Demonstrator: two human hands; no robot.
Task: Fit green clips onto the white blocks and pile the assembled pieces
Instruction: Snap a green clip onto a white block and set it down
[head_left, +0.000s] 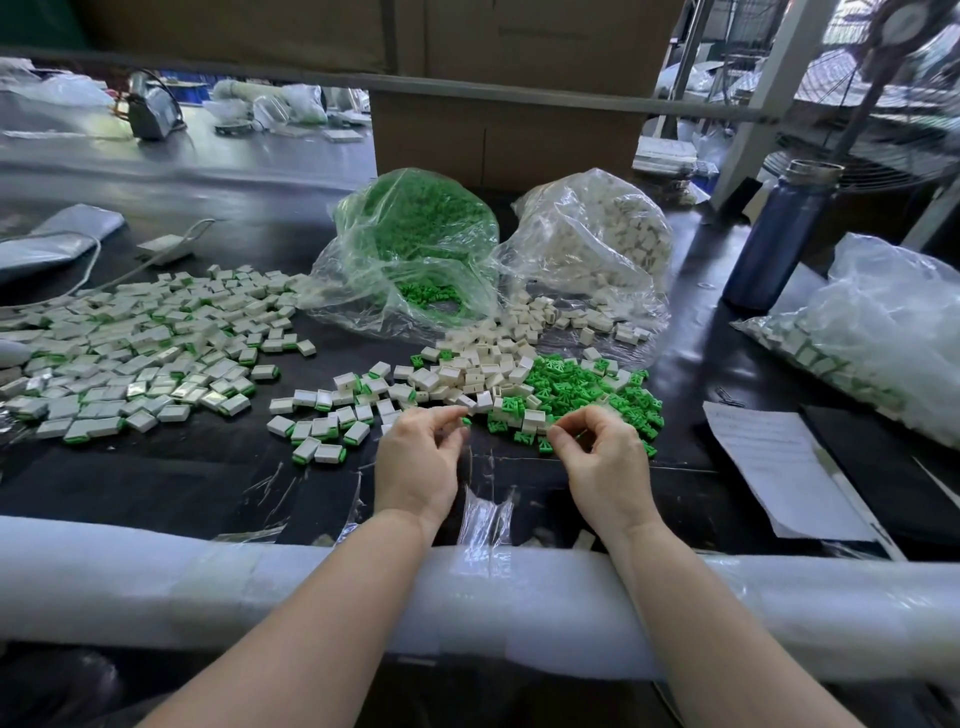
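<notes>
My left hand (421, 457) hovers low over the black table, fingers curled, pinching a small piece with a bit of green showing at the fingertips. My right hand (602, 457) is beside it, fingers curled at the near edge of the loose green clips (576, 387); what it pinches is mostly hidden. Loose white blocks (483, 364) lie just beyond both hands. A wide pile of assembled pieces (135, 353) spreads to the left, with a smaller scatter (322, 421) near my left hand.
A clear bag of green clips (415, 234) and a bag of white blocks (597, 239) stand behind. A blue bottle (779, 239), paper sheet (779, 467) and a bag of pieces (883, 332) sit right. A foam-wrapped rail (208, 582) edges the table.
</notes>
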